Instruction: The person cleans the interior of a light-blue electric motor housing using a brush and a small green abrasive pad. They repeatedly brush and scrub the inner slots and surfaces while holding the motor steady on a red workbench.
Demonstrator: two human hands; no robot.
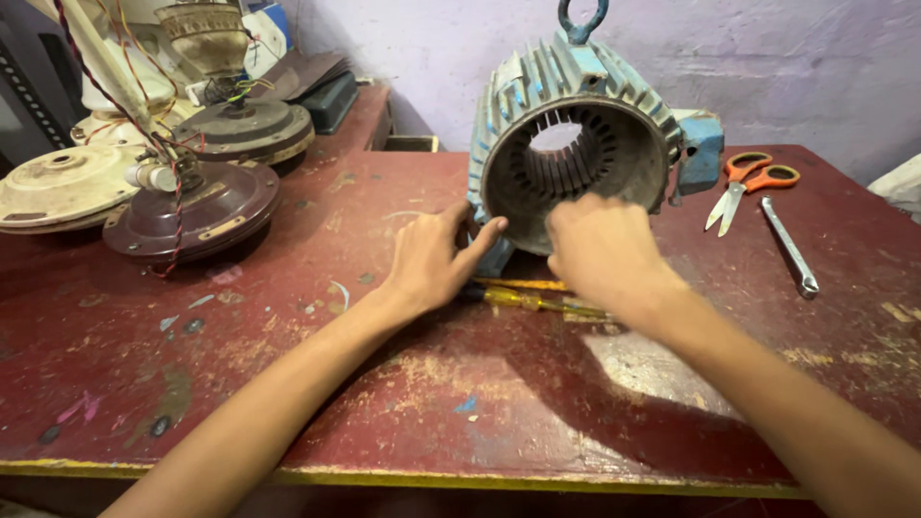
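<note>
Sitting at the left end of the worn red table are ceiling fan motors, a maroon one in front with twisted red wire trailing over it and a cream one beside it. Reaching forward near the middle, the person's left hand is touching the lower left rim of the blue motor stator housing, fingers spread and open, thumb pointing toward the bore. The housing is lying on its side toward the back of the table, its long axis running front to back, its open round end facing the camera and showing the slotted core inside, its lifting eye pointing up. The right hand is resting against the lower rim, fingers curled; whether they are gripping anything cannot be told. Lying just under both hands is a yellow-handled screwdriver, pointing sideways. Further right, orange-handled scissors and a steel wrench are lying apart from the housing.
</note>
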